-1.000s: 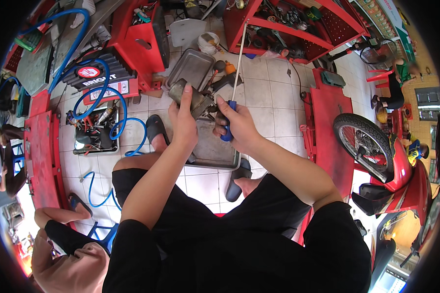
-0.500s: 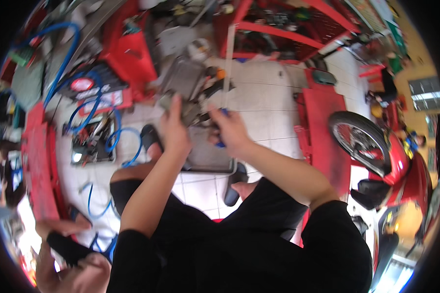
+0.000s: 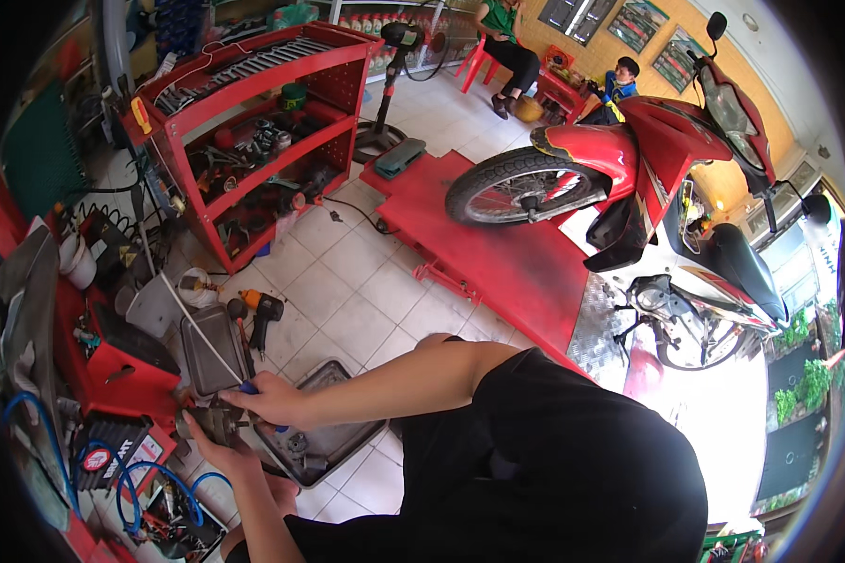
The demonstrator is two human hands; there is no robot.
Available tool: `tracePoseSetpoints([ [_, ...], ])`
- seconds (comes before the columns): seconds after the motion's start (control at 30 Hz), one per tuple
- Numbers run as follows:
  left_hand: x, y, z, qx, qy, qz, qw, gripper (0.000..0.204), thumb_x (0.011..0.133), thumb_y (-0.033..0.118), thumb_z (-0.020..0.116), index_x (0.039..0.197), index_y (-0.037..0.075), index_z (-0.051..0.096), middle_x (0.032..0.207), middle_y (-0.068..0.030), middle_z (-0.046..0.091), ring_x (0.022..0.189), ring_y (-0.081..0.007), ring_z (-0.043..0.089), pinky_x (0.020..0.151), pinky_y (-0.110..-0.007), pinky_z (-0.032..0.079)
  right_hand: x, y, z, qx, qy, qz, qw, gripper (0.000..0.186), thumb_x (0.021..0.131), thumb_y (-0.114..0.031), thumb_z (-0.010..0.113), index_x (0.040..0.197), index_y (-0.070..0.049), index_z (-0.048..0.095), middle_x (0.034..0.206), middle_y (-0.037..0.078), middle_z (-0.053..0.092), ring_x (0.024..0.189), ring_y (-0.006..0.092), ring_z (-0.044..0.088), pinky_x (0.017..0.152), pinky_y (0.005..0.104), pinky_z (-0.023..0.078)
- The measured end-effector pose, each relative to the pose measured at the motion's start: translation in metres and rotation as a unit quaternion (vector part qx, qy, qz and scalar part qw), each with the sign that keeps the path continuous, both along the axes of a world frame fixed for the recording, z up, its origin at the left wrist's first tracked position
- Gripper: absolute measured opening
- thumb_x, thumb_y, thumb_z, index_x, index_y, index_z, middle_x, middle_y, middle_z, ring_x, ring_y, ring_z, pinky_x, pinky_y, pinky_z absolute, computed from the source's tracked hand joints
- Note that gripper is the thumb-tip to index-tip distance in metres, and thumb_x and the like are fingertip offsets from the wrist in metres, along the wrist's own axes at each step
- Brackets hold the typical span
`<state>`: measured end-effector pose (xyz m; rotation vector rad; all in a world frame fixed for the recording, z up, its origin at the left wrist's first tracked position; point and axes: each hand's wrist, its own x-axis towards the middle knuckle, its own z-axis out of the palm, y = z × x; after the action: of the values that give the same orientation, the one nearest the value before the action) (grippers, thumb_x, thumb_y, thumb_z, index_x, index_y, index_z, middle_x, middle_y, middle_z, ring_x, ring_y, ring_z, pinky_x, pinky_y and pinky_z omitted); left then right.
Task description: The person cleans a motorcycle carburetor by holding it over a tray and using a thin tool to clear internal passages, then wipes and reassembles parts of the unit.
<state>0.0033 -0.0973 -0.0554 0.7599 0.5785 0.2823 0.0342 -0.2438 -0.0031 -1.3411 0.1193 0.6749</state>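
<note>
Status, head cam. Unit in work: grey metal part (image 3: 218,422), held in the L hand (image 3: 225,458) at near left, above the floor btwn the two trays. I read the L hand as wrapped around the part, thumb along its side. R hand (image 3: 277,402) was closed on a long driver (image 3: 202,327): blue handle in the fist, thin pale shaft pointing far left. The two hands sat close together; I couldn't tell whether R fingertips touched the part.

Surroundings, near zone: a grey metal tray (image 3: 347,433) lay on the tiles just right of the hands, w/ small metal pcs (image 3: 302,452) in it. A 2nd tray (image 3: 202,368) lay farther off, beyond the part. A black-and-orange power tool (image 3: 267,321) lay to its right; a white tub (image 3: 197,289) stood past its far end. Blue hose (image 3: 130,497) coiled at near left.

Far zone: I noted a red tool cart (image 3: 192,178) w/ wrenches on its top shelf, far left. To the right, a red lift platform (image 3: 507,263) bore a green case (image 3: 399,158) at its far-left end and, alongside, a red motorcycle (image 3: 662,155). Two people sat at the far side, one on a red chair (image 3: 475,64).
</note>
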Motion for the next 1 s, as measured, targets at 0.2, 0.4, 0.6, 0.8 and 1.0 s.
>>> tracePoseSetpoints([
  [0.2, 0.002, 0.0, -0.012, -0.007, 0.002, -0.01, 1.0, 0.048, 0.095, 0.043, 0.055, 0.127, 0.008, 0.056, 0.119, -0.0065, 0.064, 0.107, -0.0192, 0.063, 0.095, -0.036, 0.046, 0.003, -0.003, -0.009, -0.004, -0.003, 0.012, 1.0, 0.039, 0.089, -0.038, 0.071, 0.085, -0.002, 0.058, 0.061, 0.002, 0.053, 0.045, 0.0119, 0.051, 0.039, 0.0292, 0.038],
  [0.4, -0.001, -0.002, -0.002, -0.047, -0.05, -0.026, 0.997, 0.048, 0.099, 0.042, 0.047, 0.131, 0.007, 0.055, 0.122, -0.0084, 0.064, 0.11, -0.0202, 0.063, 0.095, -0.037, 0.049, 0.001, 0.01, -0.007, -0.07, -0.02, 0.006, 0.997, 0.04, 0.085, -0.045, 0.075, 0.088, -0.007, 0.061, 0.069, 0.002, 0.059, 0.052, 0.0108, 0.053, 0.045, 0.0282, 0.042],
  [0.6, 0.007, -0.006, 0.002, 0.005, -0.033, 0.047, 0.998, 0.048, 0.091, 0.039, 0.067, 0.115, -0.001, 0.059, 0.104, -0.0069, 0.066, 0.09, -0.0157, 0.064, 0.081, -0.03, 0.05, 0.006, -0.001, 0.011, 0.017, 0.051, 0.016, 0.998, 0.03, 0.084, -0.024, 0.078, 0.085, -0.004, 0.056, 0.067, 0.002, 0.054, 0.048, 0.0106, 0.046, 0.046, 0.0297, 0.041],
  [0.8, -0.002, -0.006, 0.015, -0.024, -0.01, 0.05, 0.998, 0.047, 0.09, 0.038, 0.069, 0.114, -0.001, 0.057, 0.103, -0.0077, 0.066, 0.087, -0.0152, 0.065, 0.076, -0.028, 0.052, 0.002, 0.004, 0.008, 0.098, 0.145, -0.019, 0.984, 0.023, 0.088, -0.021, 0.074, 0.085, -0.002, 0.061, 0.061, -0.001, 0.047, 0.049, 0.0113, 0.046, 0.045, 0.0286, 0.038],
  [1.0, 0.0, -0.012, 0.017, -0.012, -0.013, 0.05, 0.999, 0.046, 0.09, 0.038, 0.069, 0.113, -0.001, 0.058, 0.1, -0.0066, 0.065, 0.084, -0.014, 0.064, 0.074, -0.028, 0.05, 0.003, 0.001, 0.012, 0.053, 0.05, 0.0, 0.997, 0.022, 0.085, -0.011, 0.076, 0.091, 0.003, 0.061, 0.064, 0.001, 0.053, 0.049, 0.0093, 0.044, 0.047, 0.0282, 0.038],
])
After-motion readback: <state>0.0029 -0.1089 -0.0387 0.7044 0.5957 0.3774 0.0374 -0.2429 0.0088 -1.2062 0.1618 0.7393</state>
